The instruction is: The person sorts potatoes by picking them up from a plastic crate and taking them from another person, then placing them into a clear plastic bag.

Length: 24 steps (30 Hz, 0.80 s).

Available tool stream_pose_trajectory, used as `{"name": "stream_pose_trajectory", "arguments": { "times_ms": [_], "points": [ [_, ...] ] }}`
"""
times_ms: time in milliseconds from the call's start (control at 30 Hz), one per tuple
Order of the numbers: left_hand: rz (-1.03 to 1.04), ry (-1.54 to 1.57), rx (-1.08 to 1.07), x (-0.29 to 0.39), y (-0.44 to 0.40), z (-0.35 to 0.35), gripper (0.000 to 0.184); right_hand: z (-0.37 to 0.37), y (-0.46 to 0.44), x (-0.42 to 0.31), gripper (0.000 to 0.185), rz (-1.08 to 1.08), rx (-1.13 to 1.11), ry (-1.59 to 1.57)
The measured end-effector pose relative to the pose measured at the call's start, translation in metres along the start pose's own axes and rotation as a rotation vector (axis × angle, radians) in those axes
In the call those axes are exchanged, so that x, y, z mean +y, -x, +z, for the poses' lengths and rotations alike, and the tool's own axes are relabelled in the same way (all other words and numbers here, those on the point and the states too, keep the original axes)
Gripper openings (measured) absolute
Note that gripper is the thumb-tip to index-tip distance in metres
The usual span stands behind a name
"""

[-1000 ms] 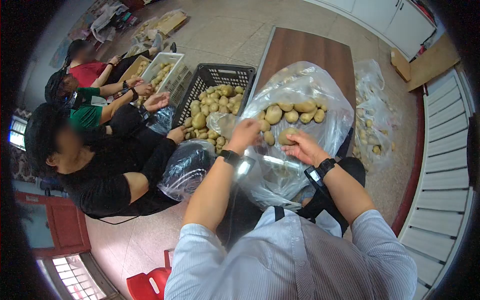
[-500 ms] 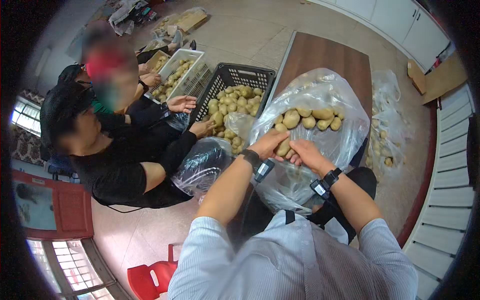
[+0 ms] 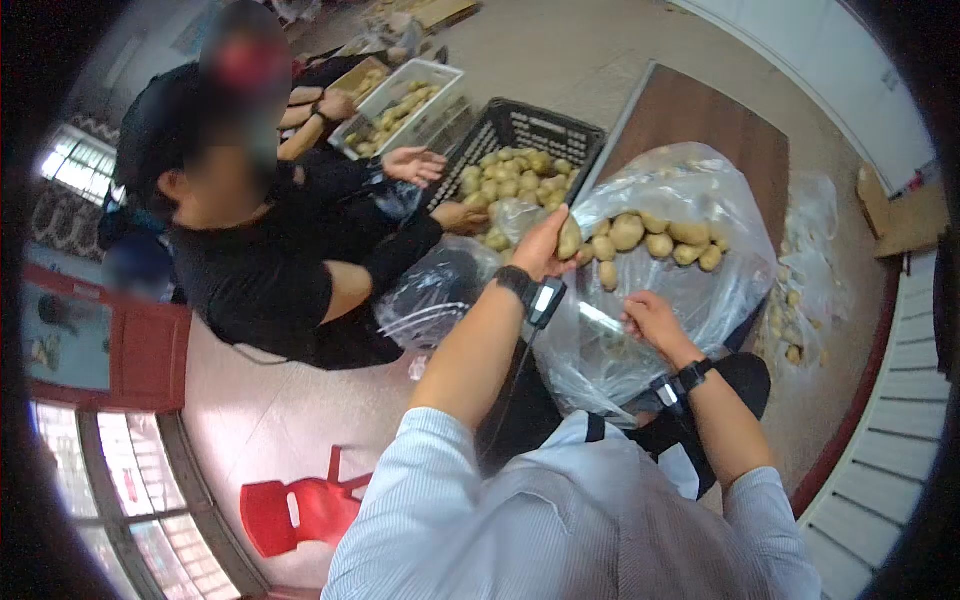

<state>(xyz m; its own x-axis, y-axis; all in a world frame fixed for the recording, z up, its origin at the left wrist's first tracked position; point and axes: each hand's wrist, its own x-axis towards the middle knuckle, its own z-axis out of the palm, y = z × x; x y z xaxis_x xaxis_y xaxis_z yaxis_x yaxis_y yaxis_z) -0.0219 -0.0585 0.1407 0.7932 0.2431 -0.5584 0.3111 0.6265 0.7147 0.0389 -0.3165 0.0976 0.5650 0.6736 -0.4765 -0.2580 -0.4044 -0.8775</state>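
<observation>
A potato (image 3: 569,239) is gripped in my left hand (image 3: 540,246), raised at the left edge of a clear plastic bag (image 3: 700,175). Several potatoes (image 3: 627,232) lie together inside the bag, just right of that hand. Over the bag's near part is my right hand (image 3: 654,324), its fingers curled together; whether anything small is between them is hidden. The bag rests on a brown table (image 3: 690,110). Beyond my left hand stands a black crate (image 3: 590,140) of potatoes.
A person in black (image 3: 250,270) sits at the left, one hand at the black crate. Behind are another person's hands (image 3: 335,104) and a white crate (image 3: 448,80) of potatoes. Filled bags (image 3: 810,240) lie on the floor at right, a red chair (image 3: 268,515) at lower left.
Both hands met on a potato half a second ago; now they are apart. My left hand has carried the potato up and left, and my right hand has drawn back. The view has shifted.
</observation>
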Motion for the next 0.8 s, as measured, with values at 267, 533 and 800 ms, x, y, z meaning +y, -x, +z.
{"name": "stream_pose_trajectory", "arguments": {
  "times_ms": [267, 533, 800],
  "points": [
    [0.098, 0.254, 0.225, 0.011, -0.019, -0.065, 0.048, 0.004, 0.011, 0.000, 0.019, 0.008, 0.024, 0.064],
    [0.141, 0.449, 0.267, 0.008, -0.035, -0.105, 0.045, -0.002, -0.003, 0.043, 0.027, -0.171, 0.147, 0.327],
    [0.176, 0.533, 0.354, 0.006, -0.041, -0.122, 0.047, 0.000, 0.012, 0.038, 0.035, -0.149, 0.201, 0.494]
  ]
}}
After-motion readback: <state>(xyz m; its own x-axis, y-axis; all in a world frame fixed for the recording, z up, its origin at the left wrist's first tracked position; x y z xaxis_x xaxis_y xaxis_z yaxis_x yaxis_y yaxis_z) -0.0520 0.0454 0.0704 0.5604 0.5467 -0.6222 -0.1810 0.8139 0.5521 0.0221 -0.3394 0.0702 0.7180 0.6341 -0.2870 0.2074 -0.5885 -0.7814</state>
